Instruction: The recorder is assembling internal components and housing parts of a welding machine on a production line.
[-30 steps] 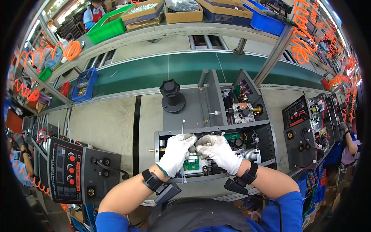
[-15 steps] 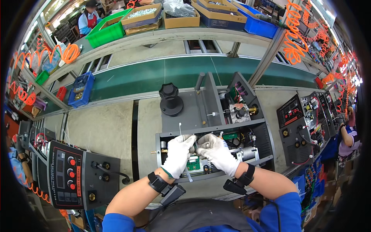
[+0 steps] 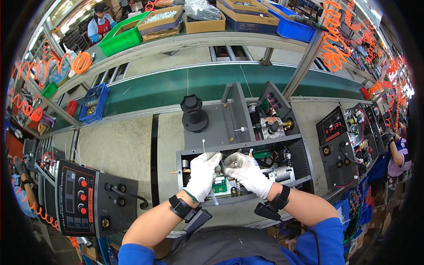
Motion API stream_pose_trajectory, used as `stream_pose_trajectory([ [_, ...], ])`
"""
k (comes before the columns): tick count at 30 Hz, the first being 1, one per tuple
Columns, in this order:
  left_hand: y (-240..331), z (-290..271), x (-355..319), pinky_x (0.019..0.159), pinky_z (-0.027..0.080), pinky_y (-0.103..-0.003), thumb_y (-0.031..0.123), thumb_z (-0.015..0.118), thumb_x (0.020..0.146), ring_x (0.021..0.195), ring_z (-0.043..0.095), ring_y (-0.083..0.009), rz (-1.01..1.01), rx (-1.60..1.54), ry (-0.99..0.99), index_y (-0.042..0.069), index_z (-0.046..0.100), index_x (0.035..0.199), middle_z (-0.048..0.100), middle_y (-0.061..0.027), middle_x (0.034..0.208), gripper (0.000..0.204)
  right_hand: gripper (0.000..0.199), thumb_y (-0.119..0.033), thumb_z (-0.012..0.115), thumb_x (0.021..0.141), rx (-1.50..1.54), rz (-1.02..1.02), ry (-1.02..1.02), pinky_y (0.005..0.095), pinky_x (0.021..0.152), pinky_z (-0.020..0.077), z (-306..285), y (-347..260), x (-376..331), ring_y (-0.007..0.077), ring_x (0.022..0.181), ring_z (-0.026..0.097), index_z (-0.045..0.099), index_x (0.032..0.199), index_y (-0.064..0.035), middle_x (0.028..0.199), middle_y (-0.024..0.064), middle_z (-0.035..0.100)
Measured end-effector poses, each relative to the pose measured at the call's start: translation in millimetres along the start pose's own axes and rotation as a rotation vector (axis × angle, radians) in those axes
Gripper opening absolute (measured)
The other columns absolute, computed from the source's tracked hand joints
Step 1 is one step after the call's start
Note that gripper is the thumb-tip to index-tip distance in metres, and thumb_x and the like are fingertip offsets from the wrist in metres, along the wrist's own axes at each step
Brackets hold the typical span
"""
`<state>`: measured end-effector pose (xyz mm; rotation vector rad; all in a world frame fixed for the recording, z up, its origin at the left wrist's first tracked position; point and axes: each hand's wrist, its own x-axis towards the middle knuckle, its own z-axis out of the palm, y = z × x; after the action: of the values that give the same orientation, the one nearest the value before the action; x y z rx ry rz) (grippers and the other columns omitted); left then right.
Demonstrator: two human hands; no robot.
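Both hands wear white gloves and meet over an open dark grey metal machine housing (image 3: 247, 146). My left hand (image 3: 201, 176) is closed, with a thin white cable tie (image 3: 203, 145) sticking up out of it; a pale strip also shows below that hand. My right hand (image 3: 248, 173) is pinched close beside it, fingertips almost touching the left ones. What the right fingers grip is hidden. Below and between the hands sits a green circuit board (image 3: 219, 184). A ribbed grey coil (image 3: 282, 174) lies right of my right hand. A brass fitting (image 3: 181, 171) pokes out at the housing's left end.
A black knob-topped spool holder (image 3: 194, 114) stands on the housing's far side. Another machine with a control panel (image 3: 75, 198) is at left, more open machines (image 3: 340, 141) at right. Beyond runs a green conveyor (image 3: 168, 88) under a shelf of bins. Co-workers are at both sides.
My hands stay at nearly the same spot over the housing, fingers shifting only slightly. The view has moved a little. The co-worker at far left has moved an arm.
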<state>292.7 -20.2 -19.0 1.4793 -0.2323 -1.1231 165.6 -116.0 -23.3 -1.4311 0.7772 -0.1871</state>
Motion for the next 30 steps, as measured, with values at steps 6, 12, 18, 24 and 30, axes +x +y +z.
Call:
stream_pose_trajectory([
  [6, -0.6, 0.7, -1.2, 0.04, 0.028, -0.018, 0.019, 0.065, 0.096, 0.045, 0.037, -0.0008, 0.007, -0.021, 0.003, 0.003, 0.068, 0.101, 0.053, 0.0053, 0.063, 0.017, 0.024, -0.001, 0.068, 0.087, 0.087, 0.031, 0.02, 0.0237, 0.067, 0.0528, 2.9, 3.2, -2.4, 0.0098, 0.074, 0.062, 0.058, 0.109, 0.0038, 0.089, 0.0073, 0.065],
  [12, 0.5, -0.2, -1.7, 0.04, 0.028, -0.017, 0.02, 0.065, 0.096, 0.045, 0.037, -0.0008, -0.004, -0.04, -0.016, 0.003, 0.068, 0.101, 0.054, 0.0052, 0.064, 0.018, 0.023, -0.001, 0.066, 0.088, 0.095, 0.041, 0.051, 0.0232, 0.065, 0.0522, 6.8, 0.2, -0.5, 0.0087, 0.072, 0.062, 0.058, 0.109, 0.003, 0.088, 0.0069, 0.066],
  [18, -0.4, -2.5, 0.8, 0.04, 0.03, -0.018, 0.018, 0.066, 0.094, 0.045, 0.04, -0.0017, -0.003, -0.052, -0.033, 0.003, 0.069, 0.098, 0.057, 0.0038, 0.064, 0.016, 0.021, -0.003, 0.066, 0.09, 0.11, 0.012, 0.099, 0.0243, 0.069, 0.0568, 10.1, -4.1, 2.8, 0.0124, 0.078, 0.067, 0.059, 0.108, 0.0053, 0.092, 0.0091, 0.068],
  [24, 0.0, -8.5, -3.0, 0.041, 0.029, -0.018, 0.018, 0.066, 0.095, 0.047, 0.041, -0.0016, 0.021, -0.001, -0.086, 0.002, 0.069, 0.098, 0.058, 0.0026, 0.064, 0.016, 0.023, -0.001, 0.066, 0.089, 0.282, -0.011, 0.09, 0.025, 0.069, 0.0568, 8.0, -2.5, 4.4, 0.013, 0.079, 0.067, 0.056, 0.109, 0.0051, 0.09, 0.0082, 0.067],
  [30, 5.5, -14.7, -18.6, 0.043, 0.029, -0.019, 0.025, 0.061, 0.098, 0.049, 0.04, -0.0015, -0.023, 0.232, -0.171, 0.004, 0.063, 0.094, 0.056, 0.0031, 0.066, 0.022, 0.014, 0.0, 0.065, 0.085, -0.074, -0.149, 0.121, 0.0231, 0.063, 0.0471, 3.1, -1.9, 7.2, 0.0079, 0.073, 0.055, 0.054, 0.094, 0.0009, 0.083, 0.0035, 0.06],
])
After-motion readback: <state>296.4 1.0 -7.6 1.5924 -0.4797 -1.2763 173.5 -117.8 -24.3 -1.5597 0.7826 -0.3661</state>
